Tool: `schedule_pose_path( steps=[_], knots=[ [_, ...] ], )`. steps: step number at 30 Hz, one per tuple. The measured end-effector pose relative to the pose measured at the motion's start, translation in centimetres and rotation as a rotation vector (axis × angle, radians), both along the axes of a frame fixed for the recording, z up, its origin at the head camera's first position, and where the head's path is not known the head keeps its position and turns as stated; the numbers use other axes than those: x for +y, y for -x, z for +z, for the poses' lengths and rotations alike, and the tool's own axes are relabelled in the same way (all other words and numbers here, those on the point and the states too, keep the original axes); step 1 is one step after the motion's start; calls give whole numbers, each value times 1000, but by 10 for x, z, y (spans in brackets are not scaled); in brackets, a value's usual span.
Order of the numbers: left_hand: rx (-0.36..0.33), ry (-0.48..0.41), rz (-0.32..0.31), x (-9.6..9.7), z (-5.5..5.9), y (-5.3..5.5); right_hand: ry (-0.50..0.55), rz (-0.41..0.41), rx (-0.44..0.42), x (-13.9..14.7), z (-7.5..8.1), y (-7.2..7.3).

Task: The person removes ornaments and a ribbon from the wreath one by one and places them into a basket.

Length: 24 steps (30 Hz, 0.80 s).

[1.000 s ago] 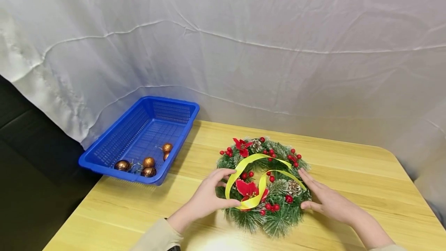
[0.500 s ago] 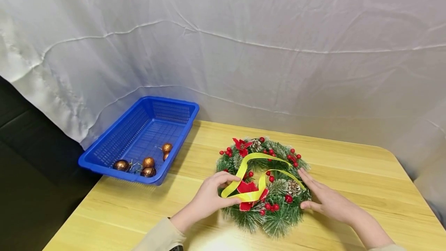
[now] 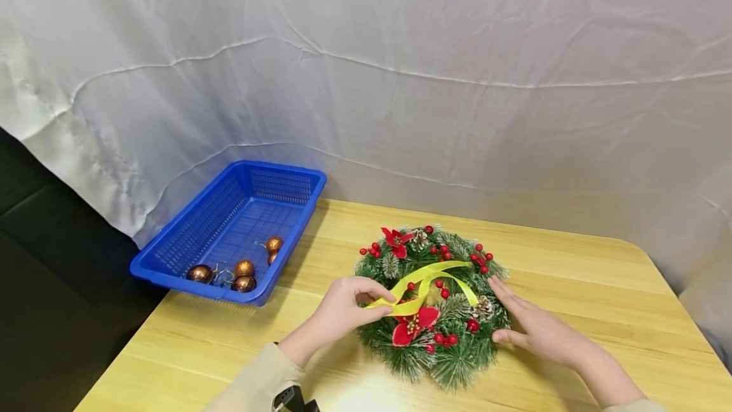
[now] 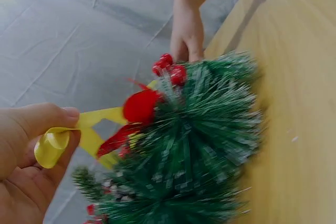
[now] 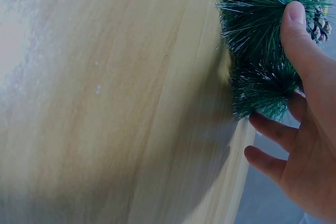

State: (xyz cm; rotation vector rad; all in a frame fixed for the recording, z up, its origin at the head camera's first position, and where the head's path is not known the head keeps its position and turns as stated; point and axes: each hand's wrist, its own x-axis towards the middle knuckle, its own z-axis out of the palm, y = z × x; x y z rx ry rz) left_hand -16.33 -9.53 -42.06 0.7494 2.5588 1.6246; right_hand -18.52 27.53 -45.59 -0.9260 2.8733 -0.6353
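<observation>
A green Christmas wreath (image 3: 460, 361) with red flowers, red berries and pine cones lies flat on the table. Between thumb and fingertips, my left hand (image 3: 343, 310) pinches a yellow ribbon (image 3: 408, 308) at the wreath's left side. The left wrist view shows a folded loop of that ribbon (image 4: 52, 148) in the fingers. Two ribbon tails run rightward over the wreath's centre. My right hand (image 3: 540, 329) rests against the wreath's right edge. In the right wrist view its thumb touches the needles (image 5: 262, 19), and its fingers are spread along the side.
At the left, a blue plastic basket (image 3: 246, 218) holds several copper-coloured baubles (image 3: 244, 283). The wooden table (image 3: 583, 272) ends at a grey cloth backdrop (image 3: 457, 113). A dark surface (image 3: 51, 310) lies beyond its left edge.
The ribbon loop has flattened, and its tails have slid left, away from my right hand. My left hand has risen slightly. My right hand and the wreath have hardly moved.
</observation>
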Motion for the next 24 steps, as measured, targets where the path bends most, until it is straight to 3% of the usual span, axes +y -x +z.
schedule_pose_path(
  steps=[4, 8, 19, 24],
  knots=[
    [13, 115, -16, -7, 5, 4, 3, 11, 2, 0, 1, 0],
    [-20, 191, -56, -13, 7, 6, 4, 17, 12, 0, 2, -1],
    [-25, 260, -114, -17, 7, 7, -7, 2, 4, 0, 0, 1],
    [-17, 273, -103, -15, 6, 8, -6, 2, 5, 0, 0, 0]
  ],
)
